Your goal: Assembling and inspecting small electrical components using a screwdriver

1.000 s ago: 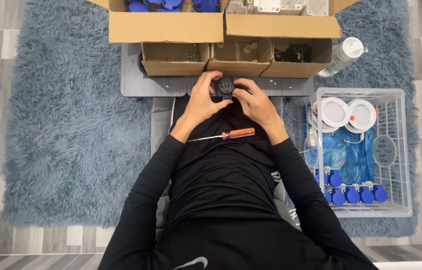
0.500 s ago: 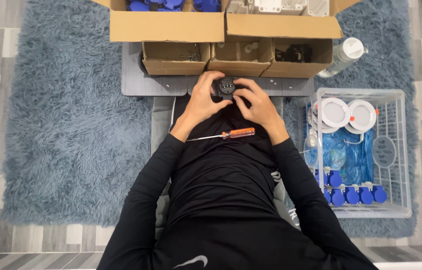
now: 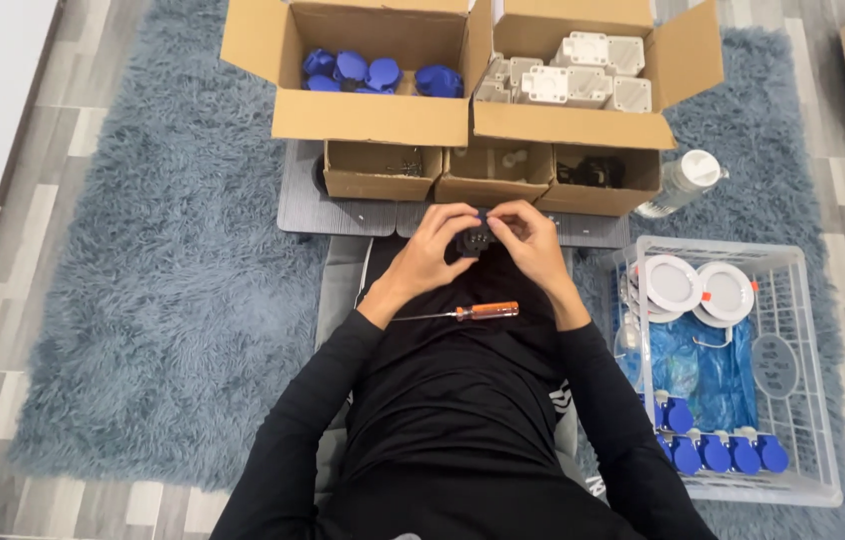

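I hold a small black part (image 3: pixel 476 240) between both hands just above my lap, my left hand (image 3: pixel 435 250) and right hand (image 3: pixel 533 245) pinching it with closed fingertips. Just below the part, an orange-handled screwdriver (image 3: pixel 463 313) lies across my lap. Beyond it stand small cardboard boxes (image 3: pixel 493 172); to its right, a white wire basket (image 3: pixel 803 400).

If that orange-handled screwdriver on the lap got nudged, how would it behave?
The screwdriver looks stiff, with a thin metal shaft. Its rounded handle would probably roll, since it lies loose across the dark lap, not on a flat surface. It seems light, easy to lift.
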